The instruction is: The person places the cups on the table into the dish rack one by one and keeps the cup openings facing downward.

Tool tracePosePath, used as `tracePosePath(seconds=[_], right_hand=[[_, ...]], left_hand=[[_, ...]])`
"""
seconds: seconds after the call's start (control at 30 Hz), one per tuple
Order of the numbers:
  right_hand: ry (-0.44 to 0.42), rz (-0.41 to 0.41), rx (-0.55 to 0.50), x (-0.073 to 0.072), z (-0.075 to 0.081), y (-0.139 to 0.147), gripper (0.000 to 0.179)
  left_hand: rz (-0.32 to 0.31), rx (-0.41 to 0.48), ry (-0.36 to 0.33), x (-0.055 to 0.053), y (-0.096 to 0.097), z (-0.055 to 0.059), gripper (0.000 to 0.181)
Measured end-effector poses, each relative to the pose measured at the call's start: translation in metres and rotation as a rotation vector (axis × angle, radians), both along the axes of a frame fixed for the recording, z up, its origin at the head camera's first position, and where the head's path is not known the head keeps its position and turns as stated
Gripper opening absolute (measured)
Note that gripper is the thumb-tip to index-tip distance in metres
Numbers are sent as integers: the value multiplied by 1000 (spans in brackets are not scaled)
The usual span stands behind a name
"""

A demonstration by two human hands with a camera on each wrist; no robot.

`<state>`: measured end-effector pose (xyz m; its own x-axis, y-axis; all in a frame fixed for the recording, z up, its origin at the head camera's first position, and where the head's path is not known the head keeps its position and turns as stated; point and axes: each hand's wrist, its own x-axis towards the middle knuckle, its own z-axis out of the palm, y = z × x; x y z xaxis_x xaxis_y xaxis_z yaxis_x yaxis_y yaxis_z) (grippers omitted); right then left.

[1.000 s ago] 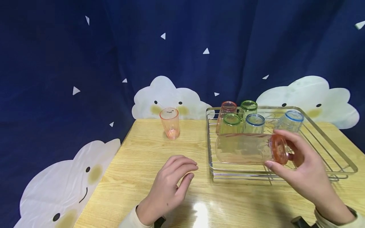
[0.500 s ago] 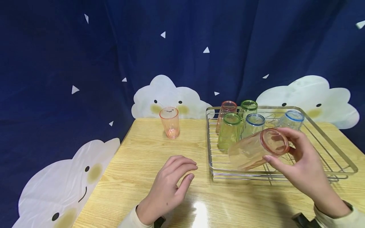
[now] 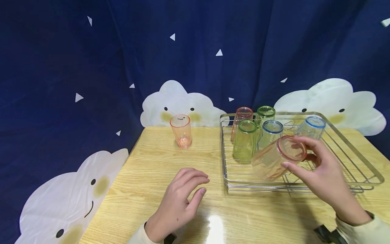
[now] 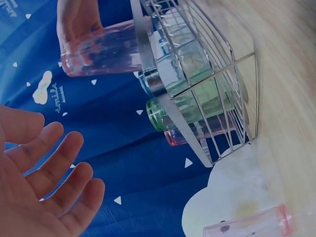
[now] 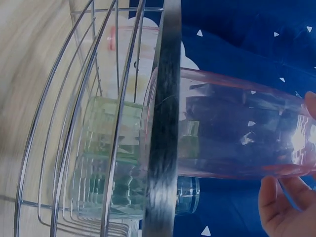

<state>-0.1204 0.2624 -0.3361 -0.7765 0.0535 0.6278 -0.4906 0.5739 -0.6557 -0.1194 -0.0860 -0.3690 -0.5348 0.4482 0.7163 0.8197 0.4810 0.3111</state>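
Observation:
My right hand (image 3: 323, 173) grips a pale pink tumbler (image 3: 268, 164) near its base. The tumbler slants over the front of the wire rack (image 3: 365, 161), base up toward the hand, mouth end down to the left. In the right wrist view, its mouth end overlaps the rack's metal band (image 5: 168, 64); whether they touch I cannot tell. Upside down in the rack are green tumblers (image 3: 244, 145), blue tumblers (image 3: 272, 132) and another pink tumbler (image 3: 242, 120). Left of the rack, over the table, my left hand (image 3: 182, 200) holds nothing, its fingers loosely bent.
A pink tumbler (image 3: 181, 132) stands mouth up on the wooden table (image 3: 152, 162), left of the rack. A blue curtain (image 3: 195, 57) with cloud prints hangs behind. A tilted blue tumbler (image 3: 312, 127) sits at the rack's back right.
The held tumbler has swung from nearly level to a slant, its mouth end lower and its base raised. It has also shifted slightly right. My left hand has hardly moved.

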Motion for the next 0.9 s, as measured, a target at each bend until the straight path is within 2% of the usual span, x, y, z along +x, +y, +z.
tracePosePath(seconds=[0.37, 0.63, 0.9], right_hand=[[-93, -42, 71, -6, -9, 11, 73], [-112, -39, 142, -15, -16, 18, 74], [-145, -54, 203, -17, -22, 22, 70]], left_hand=[[23, -20, -23, 2, -3, -1, 15], [26, -28, -37, 2, -4, -1, 16], [22, -37, -23, 4, -4, -3, 17]])
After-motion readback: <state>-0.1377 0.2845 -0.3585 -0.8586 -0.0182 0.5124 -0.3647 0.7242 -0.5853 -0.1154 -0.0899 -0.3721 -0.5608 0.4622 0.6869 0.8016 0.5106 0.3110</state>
